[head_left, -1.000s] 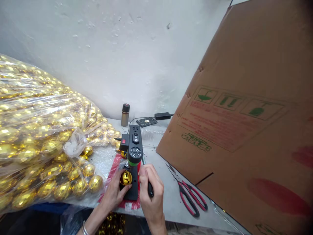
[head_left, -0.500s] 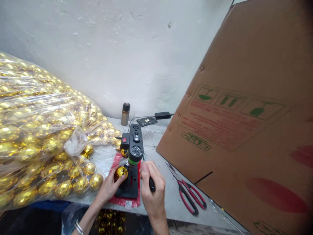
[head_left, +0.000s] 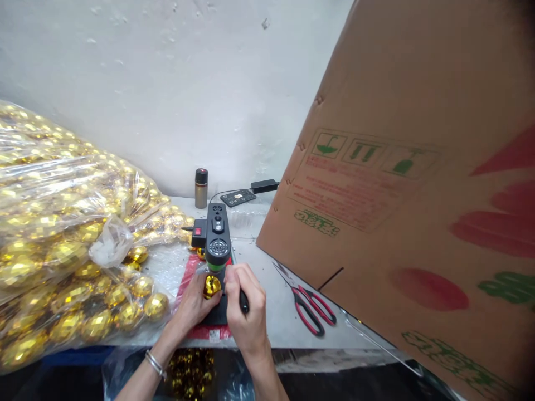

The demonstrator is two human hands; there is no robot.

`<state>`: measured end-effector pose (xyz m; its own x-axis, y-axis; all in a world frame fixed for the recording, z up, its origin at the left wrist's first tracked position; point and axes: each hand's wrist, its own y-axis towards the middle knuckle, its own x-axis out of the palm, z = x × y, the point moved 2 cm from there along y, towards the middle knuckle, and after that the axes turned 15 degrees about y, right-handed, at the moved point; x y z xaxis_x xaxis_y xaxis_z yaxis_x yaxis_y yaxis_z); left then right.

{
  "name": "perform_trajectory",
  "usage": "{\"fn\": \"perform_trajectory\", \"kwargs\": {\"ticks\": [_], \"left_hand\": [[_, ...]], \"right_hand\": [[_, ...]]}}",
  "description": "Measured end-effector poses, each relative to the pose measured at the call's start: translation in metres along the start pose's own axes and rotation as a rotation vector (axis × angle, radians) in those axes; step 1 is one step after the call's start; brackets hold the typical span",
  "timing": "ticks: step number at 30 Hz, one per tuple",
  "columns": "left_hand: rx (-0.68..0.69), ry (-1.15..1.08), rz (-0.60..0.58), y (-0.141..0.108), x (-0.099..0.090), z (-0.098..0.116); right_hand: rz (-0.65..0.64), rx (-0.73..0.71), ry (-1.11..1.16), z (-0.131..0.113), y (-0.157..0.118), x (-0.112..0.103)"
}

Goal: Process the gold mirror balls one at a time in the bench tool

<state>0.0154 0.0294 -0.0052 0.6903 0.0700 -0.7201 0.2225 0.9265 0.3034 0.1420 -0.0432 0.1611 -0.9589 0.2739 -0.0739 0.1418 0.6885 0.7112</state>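
Note:
Under the head of a small black bench machine [head_left: 218, 234], my left hand [head_left: 195, 301] holds a shiny gold faceted ball [head_left: 212, 285], its fingers partly hidden around it. A black handle [head_left: 243, 301] at the machine's right side is wrapped by my right hand [head_left: 246, 306]. The machine has a red switch on its left and a green ring below its head. Its black base stands on a red plastic sheet [head_left: 214, 333] near the table's front edge.
A large clear bag of gold balls [head_left: 62, 206] fills the left. Red-handled scissors [head_left: 310, 312] lie beside a big cardboard box [head_left: 376, 184] at the right. Behind the machine are a bottle [head_left: 201, 189], a dark flat device [head_left: 238, 197] and a black adapter [head_left: 264, 185]. More gold balls [head_left: 190, 373] hang below the table edge.
The view has shifted, so most things appear further left. My left hand with the gold ball now sits closer beneath the machine's head. My right hand remains on the handle.

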Motion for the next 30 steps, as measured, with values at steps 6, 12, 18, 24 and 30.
{"fn": "perform_trajectory", "kwargs": {"ticks": [6,12,18,24,30], "left_hand": [[-0.029,0.11,0.019,-0.01,0.015,-0.015],[-0.061,0.133,0.021,-0.013,0.018,-0.01],[-0.111,0.11,0.0,-0.012,0.017,-0.004],[-0.102,0.097,0.001,-0.015,0.015,0.0],[-0.105,0.09,0.006,-0.016,0.013,0.003]], "right_hand": [[-0.024,-0.009,-0.001,0.001,-0.001,-0.001],[-0.041,-0.07,-0.006,0.002,-0.003,-0.005],[-0.071,-0.102,-0.025,0.006,-0.005,-0.009],[-0.068,-0.167,-0.044,0.019,-0.02,-0.009],[-0.006,-0.222,-0.023,0.039,-0.04,-0.005]]}}
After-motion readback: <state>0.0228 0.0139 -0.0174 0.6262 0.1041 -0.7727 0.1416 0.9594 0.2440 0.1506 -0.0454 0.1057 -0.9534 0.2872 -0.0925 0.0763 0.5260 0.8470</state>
